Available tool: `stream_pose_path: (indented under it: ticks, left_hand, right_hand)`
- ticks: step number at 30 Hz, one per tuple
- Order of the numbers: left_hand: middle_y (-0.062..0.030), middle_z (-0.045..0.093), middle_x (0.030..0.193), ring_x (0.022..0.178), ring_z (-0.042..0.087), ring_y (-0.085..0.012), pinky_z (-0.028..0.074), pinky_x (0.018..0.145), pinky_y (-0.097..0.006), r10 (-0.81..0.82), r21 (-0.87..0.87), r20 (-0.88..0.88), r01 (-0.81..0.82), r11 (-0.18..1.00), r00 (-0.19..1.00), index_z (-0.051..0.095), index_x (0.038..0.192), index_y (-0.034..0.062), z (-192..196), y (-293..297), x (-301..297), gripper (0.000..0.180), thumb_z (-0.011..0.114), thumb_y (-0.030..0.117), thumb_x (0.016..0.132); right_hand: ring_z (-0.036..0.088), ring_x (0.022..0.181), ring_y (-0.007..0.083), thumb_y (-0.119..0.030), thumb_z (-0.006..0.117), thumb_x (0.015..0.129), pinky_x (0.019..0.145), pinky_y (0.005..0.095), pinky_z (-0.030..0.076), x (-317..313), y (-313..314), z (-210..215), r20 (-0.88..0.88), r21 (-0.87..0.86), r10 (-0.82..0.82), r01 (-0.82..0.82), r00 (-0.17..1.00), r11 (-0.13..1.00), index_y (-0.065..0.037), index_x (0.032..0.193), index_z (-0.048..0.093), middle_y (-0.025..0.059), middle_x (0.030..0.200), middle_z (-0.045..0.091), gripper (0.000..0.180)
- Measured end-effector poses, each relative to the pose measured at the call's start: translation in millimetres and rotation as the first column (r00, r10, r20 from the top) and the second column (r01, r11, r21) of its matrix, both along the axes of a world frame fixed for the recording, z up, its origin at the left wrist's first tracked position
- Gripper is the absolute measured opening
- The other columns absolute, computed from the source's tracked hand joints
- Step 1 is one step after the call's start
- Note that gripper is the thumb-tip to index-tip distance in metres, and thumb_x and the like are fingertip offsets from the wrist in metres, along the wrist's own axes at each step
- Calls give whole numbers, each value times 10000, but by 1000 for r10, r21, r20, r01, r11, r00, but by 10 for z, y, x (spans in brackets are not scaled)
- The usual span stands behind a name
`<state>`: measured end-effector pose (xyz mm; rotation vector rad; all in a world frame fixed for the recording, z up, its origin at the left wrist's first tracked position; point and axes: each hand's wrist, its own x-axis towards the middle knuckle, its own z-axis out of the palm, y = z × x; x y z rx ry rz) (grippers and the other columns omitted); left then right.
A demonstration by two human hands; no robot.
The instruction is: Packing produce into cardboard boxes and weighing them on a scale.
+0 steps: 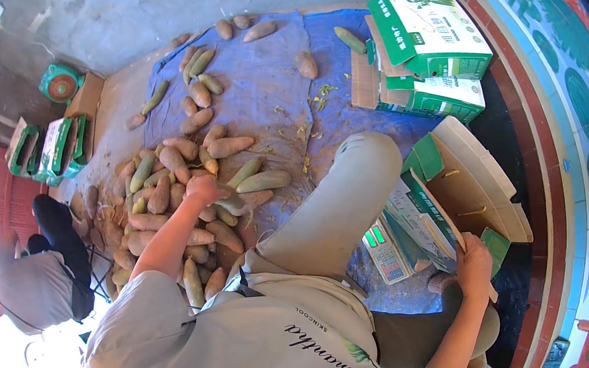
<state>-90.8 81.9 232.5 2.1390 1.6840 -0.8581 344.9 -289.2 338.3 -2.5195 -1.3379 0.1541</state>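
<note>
A heap of long radishes (172,160), some green and some brownish with soil, lies to my left. My left hand (206,189) reaches into it, its fingers closed on the end of a greenish radish (232,202). To my right, my right hand (474,261) grips the near edge of an open green-and-white carton (424,220), thumb over the cardboard. The carton's flaps stand up, and part of its brown inside shows. It sits at a scale (388,254) with a lit green display; whether it rests fully on the scale is hidden.
A blue sheet (265,68) covers the floor, with scattered radishes and leaf scraps. Closed cartons (432,42) are stacked at the far right. More cartons (54,145) and a green fan-like device (60,83) stand at the left. Another person (46,289) sits at the lower left.
</note>
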Motion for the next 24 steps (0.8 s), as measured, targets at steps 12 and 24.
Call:
stream_pose_path:
  ticks: [12,24]
  left_hand:
    - [-85,662,878,727,607,-130,494,655,-282,-320,375,876,-92,923,362,607,1103,17,1635,-371,1972,437,738,240,751]
    - [-175,651,935,853,632,-313,493,754,-383,-454,295,868,526,797,201,624,1055,43,1412,-1483,3450,462,724,344,719]
  right_hand:
    - [605,849,321,-66,579,753,720,423,488,-41,-95,-66,45,-20,65,-65,997,998,-54,857,583,136,831,605,104]
    - [619,818,301,-80,520,793,697,413,501,-34,-134,-108,81,-32,68,-66,994,997,-54,834,605,133,826,611,98]
